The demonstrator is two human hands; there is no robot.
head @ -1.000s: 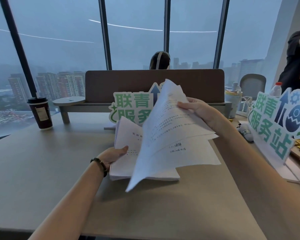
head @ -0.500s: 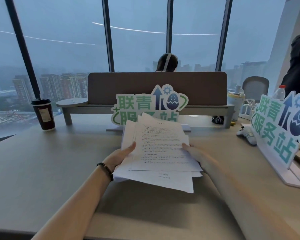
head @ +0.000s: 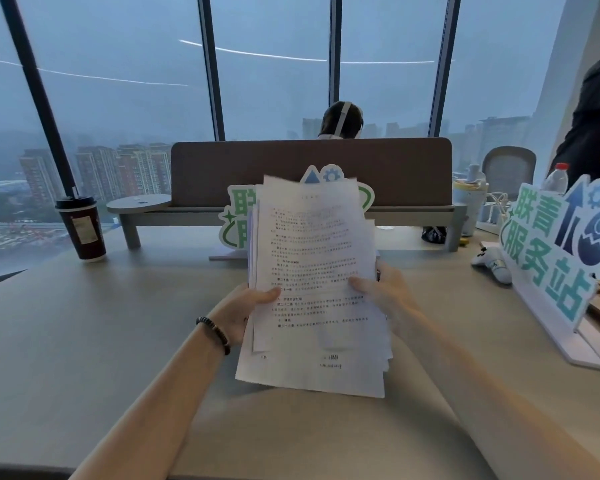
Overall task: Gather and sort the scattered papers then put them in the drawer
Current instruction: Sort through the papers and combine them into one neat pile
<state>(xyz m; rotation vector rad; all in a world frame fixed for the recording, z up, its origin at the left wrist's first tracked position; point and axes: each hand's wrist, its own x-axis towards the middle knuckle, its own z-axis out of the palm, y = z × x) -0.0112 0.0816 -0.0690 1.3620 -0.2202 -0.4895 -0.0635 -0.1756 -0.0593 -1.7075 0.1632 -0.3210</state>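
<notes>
Beyond desk (head: pixel 84 341): dusk windows (head: pixel 125 98) | partition (head: pixel 395 171) | cup (head: pixel 82 230) left

"联青服务站" on the right standing sign (head: pixel 555 251) (papers' (head: pixel 312 271) print illegible)

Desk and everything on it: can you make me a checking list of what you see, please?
Surface: grey desk, bare in front of the arms.
Job's things: stack of printed papers, lifted off the desk, edges uneven; no drawer in view.
Clutter: dark coffee cup far left; green-lettered sign on the right, another behind the papers; white game controller; plastic bottle.
Hands: left hand and right hand each grip a side of the papers, thumbs on top.
Cables: white cords far right.
Surroundings: brown desk divider, someone seated behind it, big windows with hazy towers.
</notes>
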